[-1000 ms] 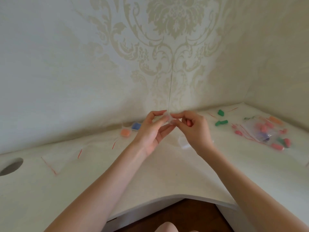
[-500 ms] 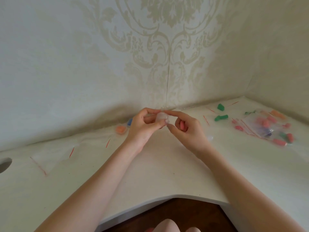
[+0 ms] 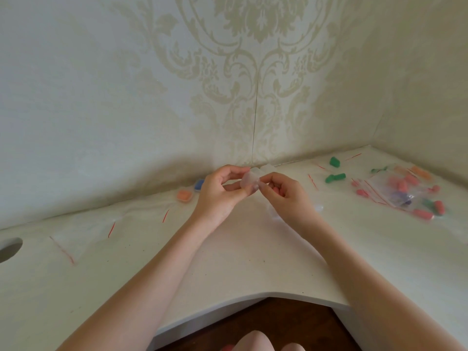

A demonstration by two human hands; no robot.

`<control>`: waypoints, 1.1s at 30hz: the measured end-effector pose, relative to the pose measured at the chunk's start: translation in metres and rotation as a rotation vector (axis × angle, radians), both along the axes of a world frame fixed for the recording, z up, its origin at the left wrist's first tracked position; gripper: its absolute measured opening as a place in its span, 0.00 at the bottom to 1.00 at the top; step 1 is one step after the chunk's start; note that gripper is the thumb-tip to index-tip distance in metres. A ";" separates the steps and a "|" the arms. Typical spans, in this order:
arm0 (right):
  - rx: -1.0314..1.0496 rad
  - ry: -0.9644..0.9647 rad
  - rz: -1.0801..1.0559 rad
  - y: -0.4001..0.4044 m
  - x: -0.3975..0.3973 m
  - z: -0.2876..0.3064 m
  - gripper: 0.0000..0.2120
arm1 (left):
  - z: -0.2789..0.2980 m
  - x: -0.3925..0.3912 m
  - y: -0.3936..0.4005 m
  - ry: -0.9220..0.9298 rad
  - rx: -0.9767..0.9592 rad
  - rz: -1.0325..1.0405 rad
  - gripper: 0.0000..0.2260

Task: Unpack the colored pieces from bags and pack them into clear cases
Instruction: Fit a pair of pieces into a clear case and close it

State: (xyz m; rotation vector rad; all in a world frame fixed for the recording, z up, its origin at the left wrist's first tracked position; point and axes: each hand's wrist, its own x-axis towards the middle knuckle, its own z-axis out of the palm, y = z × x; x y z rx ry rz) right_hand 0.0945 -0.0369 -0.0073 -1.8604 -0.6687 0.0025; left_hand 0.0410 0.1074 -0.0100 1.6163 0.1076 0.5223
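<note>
Two hands meet above the back of the table (image 3: pixel 228 262), and between them we hold one small clear case (image 3: pixel 249 179). Our left hand (image 3: pixel 220 191) curls its thumb and fingers round the case from the left, which steadies it in the air; our right hand (image 3: pixel 283 196) pinches its near right edge with thumb and forefinger, most likely to prise the lid or press it closed, though we cannot tell which. A pink piece (image 3: pixel 276 190) seems tucked under the curled right fingers, probably kept ready for the case.

We hold the case up off the table because so small a thing is easier to work with both hands than flat on the surface. Finished cases sit to our left by the wall, one with orange (image 3: pixel 184 195) and one with blue (image 3: pixel 199 184), out of the way of the work. The stock lies to our right: green pieces (image 3: pixel 335 177) loose, and a heap of small bags (image 3: pixel 400 191) with pink, green and purple pieces, near enough for the right hand to fetch. Flat empty bags (image 3: pixel 83 239) with red strips are put aside at the left. Much remains unpacked, we judge.
</note>
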 end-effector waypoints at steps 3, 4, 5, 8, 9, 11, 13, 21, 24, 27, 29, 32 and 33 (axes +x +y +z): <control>0.006 0.002 -0.005 0.000 0.000 -0.001 0.05 | -0.002 0.000 0.000 0.018 0.029 0.010 0.13; 0.007 0.002 -0.004 0.000 0.000 -0.002 0.05 | -0.002 0.000 0.001 0.026 0.031 0.012 0.12; 0.003 -0.002 -0.008 0.000 0.000 -0.002 0.06 | -0.002 0.001 0.001 0.032 0.033 0.013 0.12; -0.015 -0.030 -0.077 0.000 0.002 -0.004 0.07 | -0.001 0.000 -0.001 0.051 0.020 -0.024 0.12; -0.014 -0.031 -0.111 0.001 0.004 -0.004 0.08 | -0.001 -0.001 -0.003 0.052 0.009 -0.051 0.13; 0.019 -0.024 -0.159 0.001 0.006 -0.002 0.10 | -0.001 0.000 -0.008 0.054 0.017 -0.078 0.13; 0.078 -0.048 -0.160 -0.001 0.004 0.003 0.11 | -0.001 0.001 -0.008 0.053 -0.019 -0.064 0.14; -0.059 -0.339 0.010 -0.001 0.000 0.000 0.15 | 0.003 -0.001 -0.003 0.078 -0.245 -0.149 0.10; 0.020 -0.289 -0.024 -0.003 0.001 0.000 0.08 | 0.004 -0.001 -0.004 0.079 -0.378 -0.248 0.17; 0.046 -0.252 -0.015 -0.003 -0.002 -0.001 0.07 | 0.002 -0.001 -0.005 0.080 -0.478 -0.300 0.15; 0.074 -0.232 0.003 0.000 -0.004 0.000 0.06 | 0.001 -0.001 -0.005 0.094 -0.523 -0.317 0.16; 0.097 -0.233 0.011 0.001 -0.006 0.002 0.07 | 0.002 0.000 -0.006 0.090 -0.551 -0.314 0.14; 0.086 -0.250 0.013 0.001 -0.007 0.002 0.08 | 0.003 0.000 -0.006 0.086 -0.551 -0.307 0.13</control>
